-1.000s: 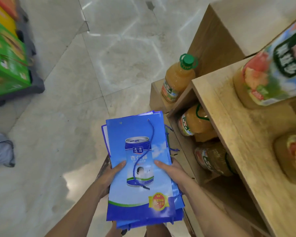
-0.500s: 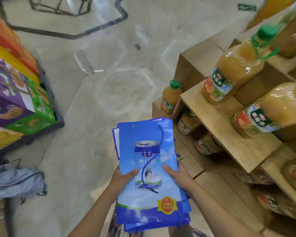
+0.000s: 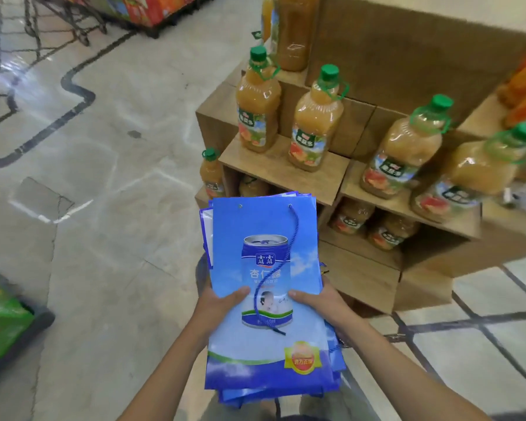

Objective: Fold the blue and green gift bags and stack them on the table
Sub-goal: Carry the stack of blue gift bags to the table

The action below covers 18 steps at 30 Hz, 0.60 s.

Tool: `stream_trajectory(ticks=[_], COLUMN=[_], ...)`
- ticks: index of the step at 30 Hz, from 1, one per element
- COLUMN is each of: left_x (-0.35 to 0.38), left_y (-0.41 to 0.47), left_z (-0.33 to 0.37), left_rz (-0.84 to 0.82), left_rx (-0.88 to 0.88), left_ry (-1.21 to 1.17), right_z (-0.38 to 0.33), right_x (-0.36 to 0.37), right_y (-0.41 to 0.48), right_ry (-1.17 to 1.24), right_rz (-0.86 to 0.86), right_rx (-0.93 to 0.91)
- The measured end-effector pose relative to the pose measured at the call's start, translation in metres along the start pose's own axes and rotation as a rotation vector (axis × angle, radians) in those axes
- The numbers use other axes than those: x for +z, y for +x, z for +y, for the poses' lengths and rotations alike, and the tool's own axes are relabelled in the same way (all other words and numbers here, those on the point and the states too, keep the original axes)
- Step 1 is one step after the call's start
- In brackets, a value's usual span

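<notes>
The left hand (image 3: 222,305) and right hand (image 3: 319,302) keep their grip clamped on the flat stack of blue gift bags (image 3: 255,226), carried above the floor (image 3: 104,238). Beyond, the shelf (image 3: 283,171) of juice bottles (image 3: 315,123) has swung into fuller view. No desk shows, so stacking likely waits.

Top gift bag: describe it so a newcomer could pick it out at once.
In front of the wooden display of juice bottles, the left hand and right hand hold a stack of blue bags. The top bag faces up; it alone shows its whole front, a printed can with a blue cord across it.
</notes>
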<state>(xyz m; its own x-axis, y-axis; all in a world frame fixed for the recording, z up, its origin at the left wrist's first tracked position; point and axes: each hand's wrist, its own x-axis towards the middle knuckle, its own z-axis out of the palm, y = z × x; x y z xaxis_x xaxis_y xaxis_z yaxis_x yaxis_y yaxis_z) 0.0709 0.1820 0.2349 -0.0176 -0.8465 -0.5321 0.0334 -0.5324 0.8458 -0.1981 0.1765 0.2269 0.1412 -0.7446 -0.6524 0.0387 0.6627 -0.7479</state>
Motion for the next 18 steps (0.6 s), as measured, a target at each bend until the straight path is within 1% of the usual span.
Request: stream_trajectory(ticks=[3,8,13,18], left_x=[0.049,0.143,0.267,0.393], left_y=[-0.006,-0.015,-0.048,-0.097], left_z=[0.003,-0.005,-0.018,-0.036], left_rz=[-0.093,-0.264,-0.516,-0.743], left_rx=[0.04,0.019,0.03,0.094], left_ry=[0.06,0.186,0.376,0.555], right_z=[0.018,0.061,0.108,0.162], right_x=[-0.038,-0.113,-0.193,-0.283], right_y=[-0.038,-0.109,-0.196,-0.284], right_ry=[0.1,0.245,0.384,0.489], right_rz=[0.123,0.314,0.486,0.655], right_rx=[-0.025,-0.085,-0.158,-0.166])
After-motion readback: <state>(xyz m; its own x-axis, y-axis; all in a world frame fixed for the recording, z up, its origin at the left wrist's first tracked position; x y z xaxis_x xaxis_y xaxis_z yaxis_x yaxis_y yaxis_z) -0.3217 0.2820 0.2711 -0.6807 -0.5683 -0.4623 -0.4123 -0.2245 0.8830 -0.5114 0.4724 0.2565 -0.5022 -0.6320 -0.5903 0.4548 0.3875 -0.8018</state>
